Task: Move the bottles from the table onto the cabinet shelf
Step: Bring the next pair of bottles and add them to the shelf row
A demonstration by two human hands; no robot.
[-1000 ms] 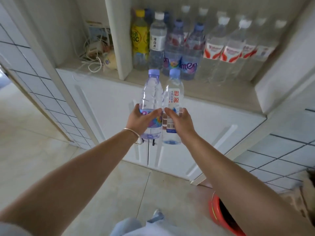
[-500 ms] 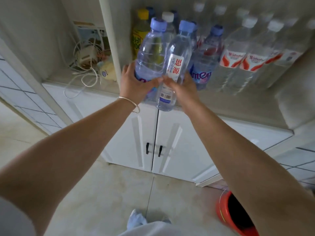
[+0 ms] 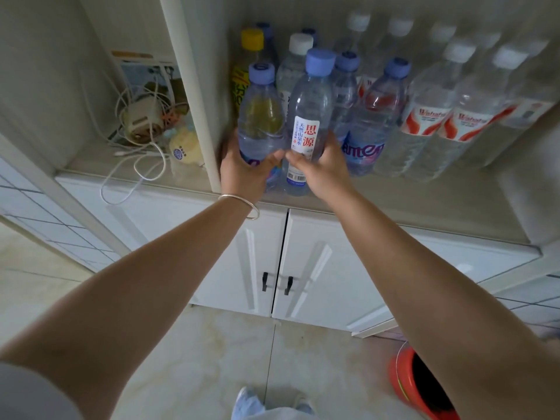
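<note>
My left hand (image 3: 242,171) grips a clear bottle with a purple cap (image 3: 261,116). Beside it, my right hand (image 3: 321,168) grips a clear bottle with a blue cap and a white label with red characters (image 3: 309,110). Both bottles stand upright side by side at the front left of the cabinet shelf (image 3: 394,201), their bases at the shelf edge; whether they touch it is hidden by my hands. Behind them stand several bottles, among them a yellow-capped one (image 3: 247,56) and a white-capped one (image 3: 295,62).
A row of large clear bottles with red and white labels (image 3: 430,116) fills the shelf's right side. A white vertical divider (image 3: 194,86) is close on the left, with tangled cables and a charger (image 3: 142,122) beyond it. White cabinet doors (image 3: 303,268) below; a red bucket (image 3: 424,386) on the floor.
Both hands have carried the two bottles up from in front of the cabinet doors and forward onto the front edge of the shelf.
</note>
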